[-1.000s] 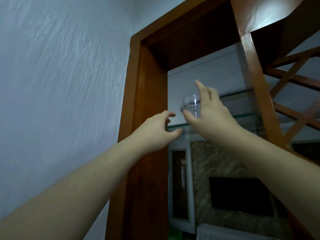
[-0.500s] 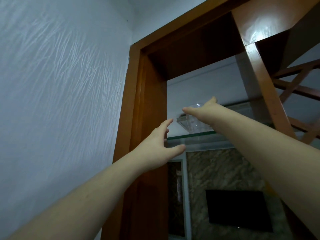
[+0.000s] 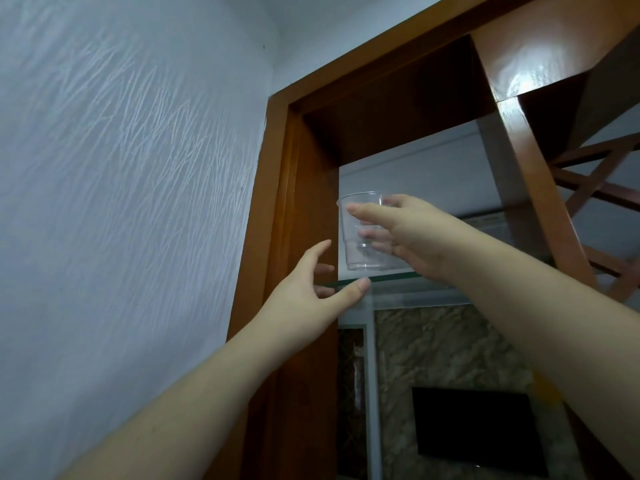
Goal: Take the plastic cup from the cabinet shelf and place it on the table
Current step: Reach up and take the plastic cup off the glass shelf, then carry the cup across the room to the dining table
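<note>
A clear plastic cup (image 3: 360, 252) stands upright just above the front edge of the glass shelf (image 3: 391, 280) in the wooden cabinet (image 3: 304, 188). My right hand (image 3: 412, 233) wraps it from the right, thumb across the front and fingers showing through the far side. My left hand (image 3: 311, 292) hovers open below and to the left of the cup, thumb tip near the shelf edge, touching nothing I can see. No table is in view.
A textured white wall (image 3: 131, 174) fills the left. The cabinet's brown frame and a slanted wooden post (image 3: 540, 188) with cross braces bound the shelf opening. Through the opening I see a marble-look panel (image 3: 446, 344) and a dark screen (image 3: 478, 427) below.
The cup was tilted on the shelf under my right hand; now it is upright in my right hand's grip, nearer the shelf's front edge. My left hand stays open below.
</note>
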Available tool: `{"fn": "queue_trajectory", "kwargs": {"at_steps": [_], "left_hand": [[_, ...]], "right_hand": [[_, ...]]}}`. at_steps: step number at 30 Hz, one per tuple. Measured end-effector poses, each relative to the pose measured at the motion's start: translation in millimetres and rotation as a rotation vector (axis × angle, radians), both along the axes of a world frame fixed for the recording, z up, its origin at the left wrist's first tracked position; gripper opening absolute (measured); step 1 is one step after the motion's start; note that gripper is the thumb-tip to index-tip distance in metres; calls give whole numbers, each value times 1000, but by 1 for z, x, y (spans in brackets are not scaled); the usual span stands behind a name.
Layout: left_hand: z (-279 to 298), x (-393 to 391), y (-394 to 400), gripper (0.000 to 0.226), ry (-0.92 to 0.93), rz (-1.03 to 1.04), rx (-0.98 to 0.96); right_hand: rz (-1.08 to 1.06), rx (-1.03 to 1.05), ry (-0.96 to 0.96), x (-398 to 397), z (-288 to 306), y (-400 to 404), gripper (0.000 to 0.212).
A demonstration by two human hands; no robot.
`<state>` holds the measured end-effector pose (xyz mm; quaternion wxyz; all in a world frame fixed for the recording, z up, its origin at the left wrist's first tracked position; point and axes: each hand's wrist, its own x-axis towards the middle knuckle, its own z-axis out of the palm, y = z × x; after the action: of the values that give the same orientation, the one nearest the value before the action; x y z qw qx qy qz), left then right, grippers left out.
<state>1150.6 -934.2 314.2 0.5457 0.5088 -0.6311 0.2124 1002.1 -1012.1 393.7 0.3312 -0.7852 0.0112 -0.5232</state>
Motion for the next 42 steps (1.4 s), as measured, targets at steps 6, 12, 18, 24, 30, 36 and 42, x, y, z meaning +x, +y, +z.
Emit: {"fn": "queue_trajectory", "kwargs": {"at_steps": [6,12,18,24,30,36,42], "left_hand": [[-17,-4,1,80,172,-285,34],[-39,-5,11,60,327,-614,91],[-76,0,23,54,389,-702,158],[-117,-12,15,46,464,-812,242],[-153,-38,-9,48,570,-961,301],[-180,-88,-27,54,628,-1113,377],[-195,-164,-25,49,671,-1266,423]], "right_hand": [[145,-51,45,-5,-28,17,54],[228,-63,53,-3,-53,27,33],[265,-34,57,-4,-93,29,37],[167,65,69,-19,-137,27,49],[26,176,107,-50,-170,22,44],[-140,248,154,-103,-189,29,68],[-268,292,110,-182,-203,57,77]]}}
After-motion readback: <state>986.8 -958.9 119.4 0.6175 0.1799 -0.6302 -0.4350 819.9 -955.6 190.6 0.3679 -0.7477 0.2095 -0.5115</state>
